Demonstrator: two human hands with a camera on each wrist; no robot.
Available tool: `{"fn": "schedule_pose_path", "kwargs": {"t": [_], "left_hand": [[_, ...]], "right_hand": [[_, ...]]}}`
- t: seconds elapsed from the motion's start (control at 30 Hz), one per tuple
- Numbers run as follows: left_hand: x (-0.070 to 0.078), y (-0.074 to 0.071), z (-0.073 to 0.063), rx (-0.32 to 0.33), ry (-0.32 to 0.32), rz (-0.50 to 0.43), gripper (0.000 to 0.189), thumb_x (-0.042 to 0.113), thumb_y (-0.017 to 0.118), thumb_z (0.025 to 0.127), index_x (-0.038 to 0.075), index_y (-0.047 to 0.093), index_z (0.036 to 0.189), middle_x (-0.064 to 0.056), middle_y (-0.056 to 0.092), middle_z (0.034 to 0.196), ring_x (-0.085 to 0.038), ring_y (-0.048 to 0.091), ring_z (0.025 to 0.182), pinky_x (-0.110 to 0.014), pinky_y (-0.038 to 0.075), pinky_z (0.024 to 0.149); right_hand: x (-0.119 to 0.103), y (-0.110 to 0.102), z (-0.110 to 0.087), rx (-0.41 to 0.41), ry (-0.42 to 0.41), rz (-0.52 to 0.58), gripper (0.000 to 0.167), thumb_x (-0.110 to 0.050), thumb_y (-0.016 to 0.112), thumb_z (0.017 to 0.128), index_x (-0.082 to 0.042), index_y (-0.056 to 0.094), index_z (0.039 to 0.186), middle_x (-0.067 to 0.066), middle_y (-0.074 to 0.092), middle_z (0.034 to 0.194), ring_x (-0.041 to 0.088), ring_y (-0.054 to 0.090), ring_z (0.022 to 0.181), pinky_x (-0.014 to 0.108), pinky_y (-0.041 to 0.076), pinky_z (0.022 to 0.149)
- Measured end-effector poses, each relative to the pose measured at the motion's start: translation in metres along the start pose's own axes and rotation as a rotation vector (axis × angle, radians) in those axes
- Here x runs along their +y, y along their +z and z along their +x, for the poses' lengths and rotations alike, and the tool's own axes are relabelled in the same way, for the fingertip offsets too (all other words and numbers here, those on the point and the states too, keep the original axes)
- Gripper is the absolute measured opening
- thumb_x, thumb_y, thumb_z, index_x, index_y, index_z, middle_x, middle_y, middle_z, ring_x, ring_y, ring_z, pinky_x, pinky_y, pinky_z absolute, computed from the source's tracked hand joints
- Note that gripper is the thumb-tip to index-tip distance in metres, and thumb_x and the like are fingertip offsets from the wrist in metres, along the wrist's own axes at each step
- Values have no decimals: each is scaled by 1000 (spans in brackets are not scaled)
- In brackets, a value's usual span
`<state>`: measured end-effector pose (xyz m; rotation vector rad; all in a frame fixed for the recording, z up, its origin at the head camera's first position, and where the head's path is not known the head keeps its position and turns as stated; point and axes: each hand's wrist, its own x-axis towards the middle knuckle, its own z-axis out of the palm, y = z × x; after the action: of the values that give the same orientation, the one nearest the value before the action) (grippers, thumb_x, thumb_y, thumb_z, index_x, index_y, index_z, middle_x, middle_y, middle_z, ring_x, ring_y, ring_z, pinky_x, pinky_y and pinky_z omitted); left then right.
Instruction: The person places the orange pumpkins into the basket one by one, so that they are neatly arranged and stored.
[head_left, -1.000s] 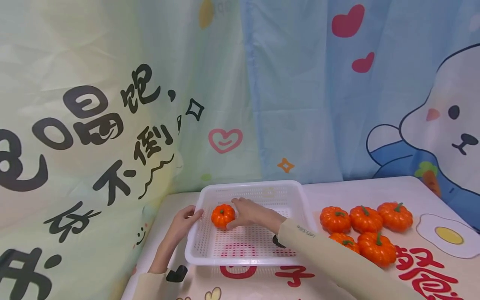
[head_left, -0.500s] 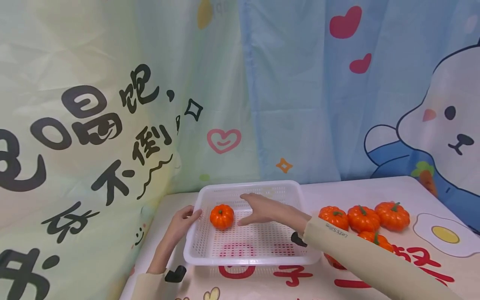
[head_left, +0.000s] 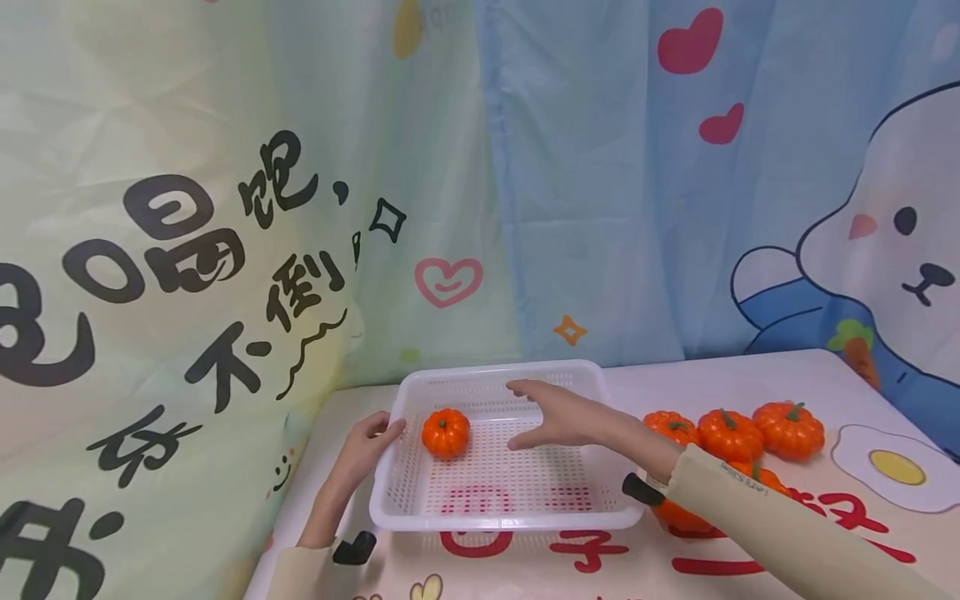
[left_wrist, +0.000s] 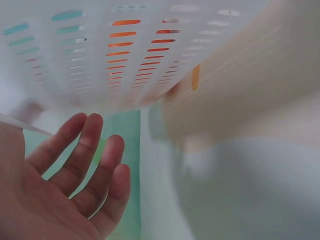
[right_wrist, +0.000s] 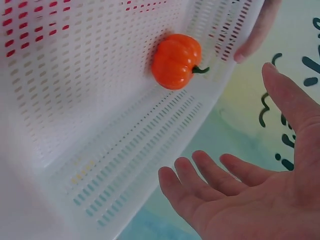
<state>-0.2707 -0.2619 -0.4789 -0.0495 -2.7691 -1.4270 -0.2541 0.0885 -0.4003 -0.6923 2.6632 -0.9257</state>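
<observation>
A white perforated plastic basket [head_left: 510,522] sits on the table, with one small orange pumpkin [head_left: 446,433] inside near its left end. My left hand [head_left: 367,446] holds the basket's left rim, the thumb over the edge. In the left wrist view, the fingers [left_wrist: 90,135] of that hand lie outside the wall. My right hand [head_left: 566,417] hovers over the middle of the basket with nothing in it, thumb and fingers spread apart. The right wrist view shows the pumpkin [right_wrist: 175,60] lying apart from the right hand [right_wrist: 240,190], its green stem visible.
To the basket's right, several more orange pumpkins [head_left: 789,431] stand grouped on the printed tablecloth [head_left: 817,575]; the right forearm partly covers some. A printed curtain [head_left: 600,208] hangs behind the table, another along its left.
My right hand has let go of the pumpkin in the basket and drawn back to the right, fingers spread. The left hand stays at the rim.
</observation>
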Motion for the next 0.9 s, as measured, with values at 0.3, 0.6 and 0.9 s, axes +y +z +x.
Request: {"fn": "schedule_pose_path", "kwargs": {"t": [0.3, 0.6, 0.9], "left_hand": [[-1, 0, 1, -7, 4, -23, 27, 34, 65, 98, 9, 69, 107, -10, 68, 100, -17, 62, 80, -27, 56, 68], [0, 1, -1, 0, 16, -27, 26, 33, 65, 98, 9, 69, 107, -10, 69, 100, -16, 62, 80, -25, 55, 66], [0, 1, -1, 0, 11, -19, 28, 34, 64, 98, 9, 69, 109, -11, 69, 102, -16, 63, 80, -26, 57, 66]], "right_hand": [[17, -17, -29, 57, -9, 45, 92, -46, 81, 81, -13, 37, 154, 15, 46, 153, 40, 44, 138, 64, 46, 102], [34, -24, -51, 125, 39, 126, 93, -49, 81, 79, -18, 37, 154, 14, 45, 153, 40, 43, 139, 63, 46, 103], [49, -33, -77, 227, 25, 179, 91, -49, 77, 84, -19, 31, 157, 15, 37, 159, 45, 40, 141, 66, 48, 99]]}}
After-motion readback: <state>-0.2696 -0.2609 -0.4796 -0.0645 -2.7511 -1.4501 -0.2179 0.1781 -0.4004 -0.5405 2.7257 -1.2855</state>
